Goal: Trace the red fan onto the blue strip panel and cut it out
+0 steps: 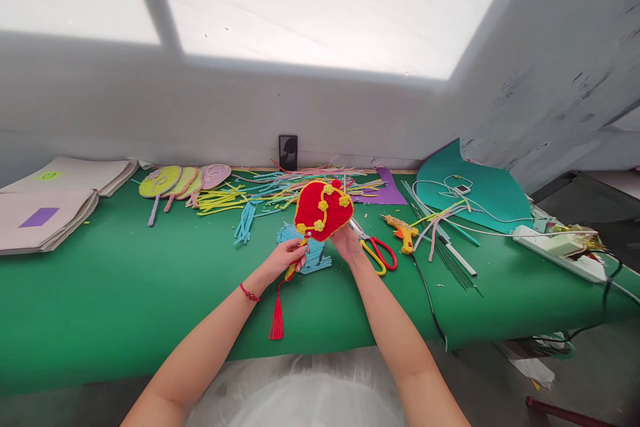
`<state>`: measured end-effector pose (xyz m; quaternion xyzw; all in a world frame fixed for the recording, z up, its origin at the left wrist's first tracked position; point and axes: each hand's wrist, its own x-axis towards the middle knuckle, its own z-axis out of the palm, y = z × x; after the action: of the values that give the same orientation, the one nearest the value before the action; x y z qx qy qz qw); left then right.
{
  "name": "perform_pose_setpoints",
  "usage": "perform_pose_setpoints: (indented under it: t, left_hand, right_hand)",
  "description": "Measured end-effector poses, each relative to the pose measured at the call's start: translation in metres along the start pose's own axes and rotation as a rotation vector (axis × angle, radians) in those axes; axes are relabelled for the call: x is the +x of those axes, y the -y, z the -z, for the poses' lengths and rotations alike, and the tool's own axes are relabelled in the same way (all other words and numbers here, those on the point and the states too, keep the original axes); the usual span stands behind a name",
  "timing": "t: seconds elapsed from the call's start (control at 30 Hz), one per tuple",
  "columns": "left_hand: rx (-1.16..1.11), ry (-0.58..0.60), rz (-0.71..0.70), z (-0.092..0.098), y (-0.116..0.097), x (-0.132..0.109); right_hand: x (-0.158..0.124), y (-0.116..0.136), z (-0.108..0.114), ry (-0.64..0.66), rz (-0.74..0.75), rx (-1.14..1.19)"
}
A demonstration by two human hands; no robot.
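A red fuzzy hand fan [311,210] with a yellow edge and yellow flowers along a curved stem is held up over the table. My left hand [289,257] is closed around its yellow handle, and a red tassel [277,320] hangs from the handle's end. My right hand [346,245] is against the fan's lower right edge from behind, its fingers hidden by the fan. Under the fan lie blue pipe-cleaner pieces [317,260]. Just right of my right hand are scissors [379,255] with red and yellow handles, partly covered.
A yellow glue gun [406,235] with a black cord lies right of the scissors. Loose pipe cleaners [280,188] spread along the back, near a phone [288,152] against the wall. Several pastel fans [160,181] and cardboard sheets [50,213] are left; a power strip [555,250] is right.
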<state>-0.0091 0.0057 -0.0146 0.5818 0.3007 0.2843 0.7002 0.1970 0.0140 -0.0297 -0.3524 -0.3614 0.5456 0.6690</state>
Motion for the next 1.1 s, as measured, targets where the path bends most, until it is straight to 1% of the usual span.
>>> perform_pose_setpoints:
  t: [0.1,0.2,0.3,0.43,0.6,0.7,0.77,0.83,0.9,0.97,1.03,1.1]
  left_hand:
    - [0.003,-0.022,0.003,0.0,0.001,0.001]
    - [0.029,-0.069,0.011,-0.001,0.0,0.002]
    - [0.084,-0.084,0.014,-0.001,-0.002,0.002]
    - [0.162,-0.073,0.011,0.0,-0.004,0.002]
    - [0.185,-0.088,-0.009,0.003,-0.003,0.001]
    - [0.183,-0.102,-0.015,0.007,-0.005,0.0]
    - [0.184,-0.117,-0.027,0.012,-0.008,0.0]
    - [0.187,-0.156,-0.057,0.021,-0.015,-0.002]
    - [0.203,-0.243,-0.111,0.034,-0.023,-0.004]
    - [0.243,-0.389,-0.183,0.052,-0.032,-0.009]
    - [0.282,-0.611,-0.245,0.073,-0.038,-0.016]
    - [0.309,-0.824,-0.256,0.096,-0.04,-0.024]
  right_hand:
    - [0.0,0.008,0.001,-0.047,0.026,-0.044]
    - [0.0,0.015,0.003,-0.095,0.113,-0.101]
    - [0.001,0.018,0.007,-0.162,0.201,-0.206]
    - [0.005,0.018,0.014,-0.307,0.266,-0.386]
    - [0.006,0.018,0.021,-0.408,0.296,-0.675]
    - [0.004,0.019,0.02,-0.413,0.309,-0.742]
    - [0.003,0.021,0.018,-0.392,0.319,-0.7]
    - [0.002,0.024,0.015,-0.384,0.323,-0.634]
    - [0.001,0.027,0.012,-0.393,0.325,-0.584]
    - [0.0,0.029,0.01,-0.408,0.333,-0.555]
    - [0.0,0.03,0.008,-0.416,0.338,-0.538]
    - [-0.001,0.03,0.006,-0.412,0.336,-0.525]
